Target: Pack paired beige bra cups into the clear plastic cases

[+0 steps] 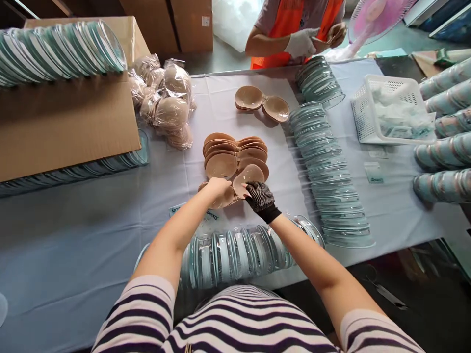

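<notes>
Centre of the frame: both hands meet on one pair of beige cups (235,189), just below the stack (235,154) of the same cups on the bench (73,235). The bare left hand (217,189) has its grip closed over the left cup, fingers curled down on top. The gloved right hand (259,196) pinches the right cup's edge, grip clamped on it, with that cup tilted up so its pale inner face shows.

To do this well, I'd say keep the pinch out at the rim and off that inner face, and let the left hand hold the other cup down flat so the pair doesn't twist at its middle join. Lift gently; the cups look soft and would crease under a hard squeeze. It also looks wise to keep the pair clear of the stack just above, so the top ones aren't dragged along.

Close to the body, lower centre, a row of clear shells (239,252) lies on its side under the forearms; the arms pass right over it, so a dropped elbow could knock it. A longer row of shells (327,171) runs down the right of centre. Upper left, bagged cups (167,100) sit beside a cardboard box (66,122). Top centre, one loose pair (262,104) lies alone. At the top edge a co-worker in an orange vest (290,34) works with their own gloved hand (301,43), well apart. A white basket (390,110) sits at right.
</notes>
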Demonstrator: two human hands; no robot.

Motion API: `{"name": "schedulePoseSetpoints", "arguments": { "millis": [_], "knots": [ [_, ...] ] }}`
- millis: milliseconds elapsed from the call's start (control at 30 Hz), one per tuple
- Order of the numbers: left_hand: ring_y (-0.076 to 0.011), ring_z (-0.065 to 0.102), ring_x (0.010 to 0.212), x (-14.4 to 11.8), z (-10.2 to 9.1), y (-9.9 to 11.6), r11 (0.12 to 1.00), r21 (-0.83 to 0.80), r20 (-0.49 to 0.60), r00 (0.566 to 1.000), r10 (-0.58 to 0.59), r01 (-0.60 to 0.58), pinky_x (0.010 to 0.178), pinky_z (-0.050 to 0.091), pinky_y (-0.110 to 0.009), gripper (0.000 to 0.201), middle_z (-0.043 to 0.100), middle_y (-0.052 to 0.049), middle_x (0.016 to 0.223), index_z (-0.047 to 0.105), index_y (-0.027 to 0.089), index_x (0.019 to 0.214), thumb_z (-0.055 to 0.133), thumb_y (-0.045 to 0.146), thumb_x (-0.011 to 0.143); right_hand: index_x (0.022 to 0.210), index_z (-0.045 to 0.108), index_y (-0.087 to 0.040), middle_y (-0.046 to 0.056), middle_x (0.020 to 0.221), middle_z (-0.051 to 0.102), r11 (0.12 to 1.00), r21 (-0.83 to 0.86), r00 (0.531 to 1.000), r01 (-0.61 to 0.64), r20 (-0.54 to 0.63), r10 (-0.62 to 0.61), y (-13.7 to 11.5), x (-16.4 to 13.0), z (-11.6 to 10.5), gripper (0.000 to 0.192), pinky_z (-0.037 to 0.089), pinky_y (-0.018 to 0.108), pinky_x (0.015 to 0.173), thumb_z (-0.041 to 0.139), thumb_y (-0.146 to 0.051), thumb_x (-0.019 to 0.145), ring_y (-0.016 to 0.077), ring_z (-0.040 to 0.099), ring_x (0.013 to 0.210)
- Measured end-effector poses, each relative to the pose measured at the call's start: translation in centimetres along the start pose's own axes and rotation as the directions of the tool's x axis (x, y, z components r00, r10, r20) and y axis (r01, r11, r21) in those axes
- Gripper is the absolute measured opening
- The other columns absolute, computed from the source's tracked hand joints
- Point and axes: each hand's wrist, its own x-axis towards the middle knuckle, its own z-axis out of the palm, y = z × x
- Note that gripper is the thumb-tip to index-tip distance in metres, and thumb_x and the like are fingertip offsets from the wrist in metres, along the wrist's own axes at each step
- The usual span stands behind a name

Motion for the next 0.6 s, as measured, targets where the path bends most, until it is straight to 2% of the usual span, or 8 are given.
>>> {"name": "schedulePoseSetpoints", "arguments": {
  "millis": [33, 100, 133, 200, 267, 367, 500, 600],
  "knots": [
    [-0.0398, 0.057, 0.118, 0.1, 0.1, -0.1, 1.000, 0.026, 0.006, 1.000, 0.003, -0.003, 0.110, 0.031, -0.050, 0.024, 0.069, -0.013, 0.087, 0.064, 0.019, 0.068, 0.085, 0.018, 0.058, 0.128, 0.064, -0.016, 0.016, 0.140, 0.056, 0.987, -0.134, 0.996, 0.085, 0.013, -0.084, 0.4, 1.0, -0.3, 0.044, 0.036, 0.045, 0.111, 0.062, -0.024, 0.085, 0.0319, 0.047, 0.132],
    [-0.0401, 0.056, 0.119, 0.1, 0.3, 0.0, 0.995, 0.101, 0.019, 1.000, 0.008, -0.010, 0.111, 0.029, -0.052, 0.025, 0.069, -0.014, 0.090, 0.066, 0.019, 0.077, 0.084, 0.015, 0.059, 0.138, 0.055, -0.017, 0.016, 0.148, 0.048, 0.928, -0.299, 0.972, 0.224, 0.134, -0.192, 0.9, 2.9, -0.3, 0.062, 0.023, 0.057, 0.115, 0.070, -0.023, 0.078, 0.0382, 0.037, 0.138],
    [-0.0402, 0.057, 0.119, 0.0, 0.4, 0.0, 0.992, 0.123, 0.013, 1.000, 0.012, -0.013, 0.111, 0.028, -0.052, 0.028, 0.068, -0.014, 0.092, 0.067, 0.019, 0.082, 0.084, 0.014, 0.060, 0.138, 0.054, -0.018, 0.016, 0.146, 0.049, 0.904, -0.335, 0.958, 0.266, 0.196, -0.209, 1.1, 3.8, 0.0, 0.064, 0.020, 0.060, 0.115, 0.071, -0.022, 0.076, 0.0389, 0.036, 0.136],
    [-0.0398, 0.057, 0.119, -0.4, 0.5, -0.1, 0.987, 0.159, -0.009, 1.000, 0.022, -0.020, 0.111, 0.027, -0.053, 0.034, 0.068, -0.015, 0.097, 0.067, 0.020, 0.094, 0.082, 0.015, 0.064, 0.134, 0.057, -0.022, 0.012, 0.139, 0.056, 0.873, -0.366, 0.937, 0.323, 0.256, -0.239, 1.4, 4.8, 0.9, 0.052, 0.016, 0.061, 0.115, 0.064, -0.021, 0.082, 0.0353, 0.039, 0.134],
    [-0.0388, 0.056, 0.120, -0.9, 0.5, -0.3, 0.983, 0.182, -0.037, 0.999, 0.033, -0.026, 0.112, 0.026, -0.053, 0.040, 0.067, -0.016, 0.105, 0.066, 0.021, 0.106, 0.079, 0.018, 0.069, 0.126, 0.062, -0.026, 0.008, 0.131, 0.061, 0.856, -0.382, 0.932, 0.347, 0.238, -0.272, 1.7, 5.1, 1.8, 0.036, 0.012, 0.056, 0.117, 0.047, -0.019, 0.094, 0.0294, 0.041, 0.130],
    [-0.0375, 0.050, 0.126, -1.8, 0.6, -0.3, 0.979, 0.204, -0.074, 0.996, 0.047, -0.031, 0.114, 0.022, -0.052, 0.048, 0.062, -0.017, 0.121, 0.059, 0.024, 0.125, 0.071, 0.020, 0.078, 0.119, 0.066, -0.025, 0.007, 0.127, 0.064, 0.855, -0.396, 0.940, 0.335, 0.204, -0.273, 2.4, 4.4, 2.7, 0.040, 0.015, 0.050, 0.118, 0.033, -0.016, 0.099, 0.0256, 0.047, 0.123],
    [-0.0350, 0.039, 0.134, -3.0, 1.4, -0.1, 0.927, 0.308, -0.074, 0.965, 0.250, -0.217, 0.117, 0.014, -0.049, 0.049, 0.055, -0.015, 0.135, 0.054, 0.026, 0.135, 0.058, 0.021, 0.086, 0.118, 0.066, -0.024, 0.007, 0.124, 0.066, 0.857, -0.377, 0.933, 0.351, 0.224, -0.283, 2.9, 3.2, 2.9, 0.033, 0.020, 0.050, 0.116, 0.042, -0.019, 0.096, 0.0261, 0.049, 0.119],
    [-0.0367, 0.039, 0.131, -3.5, 2.5, -0.6, 0.880, 0.358, -0.047, 0.935, 0.352, -0.313, 0.116, 0.015, -0.048, 0.036, 0.057, -0.016, 0.127, 0.065, 0.024, 0.119, 0.062, 0.030, 0.084, 0.114, 0.069, -0.020, 0.011, 0.119, 0.067, 0.866, -0.366, 0.936, 0.340, 0.224, -0.272, 2.9, 2.5, 2.6, 0.030, 0.014, 0.055, 0.117, 0.052, -0.030, 0.091, 0.0307, 0.049, 0.119]
  ]
}}
